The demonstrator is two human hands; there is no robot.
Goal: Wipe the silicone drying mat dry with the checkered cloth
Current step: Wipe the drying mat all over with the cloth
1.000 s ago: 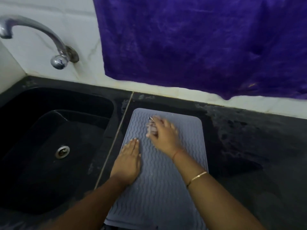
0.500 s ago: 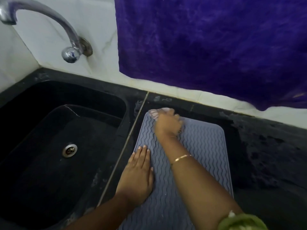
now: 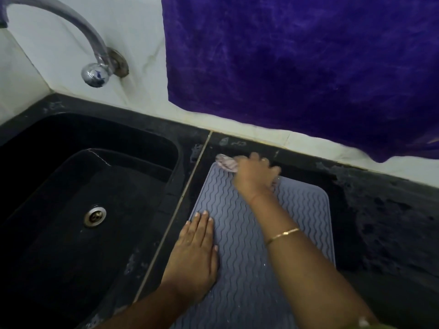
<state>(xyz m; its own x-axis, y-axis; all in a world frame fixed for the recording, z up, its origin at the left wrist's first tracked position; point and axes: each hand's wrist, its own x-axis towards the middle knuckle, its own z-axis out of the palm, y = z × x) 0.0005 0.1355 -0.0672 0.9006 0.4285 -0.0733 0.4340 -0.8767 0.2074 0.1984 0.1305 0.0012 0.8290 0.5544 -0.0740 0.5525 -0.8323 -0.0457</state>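
Observation:
A grey silicone drying mat with wavy ridges lies on the black counter, right of the sink. My right hand grips a bunched pale checkered cloth at the mat's far edge, toward its far left corner; most of the cloth is hidden under the hand. My left hand lies flat with straight fingers on the mat's left edge, pressing it down.
A black sink with a metal drain sits left of the mat. A chrome tap projects from the white wall. A purple towel hangs on the wall behind. The black counter to the right shows wet patches.
My right hand has slid the cloth from the mat's upper middle up to its far edge. My left hand has stayed flat on the left edge. The camera has shifted left.

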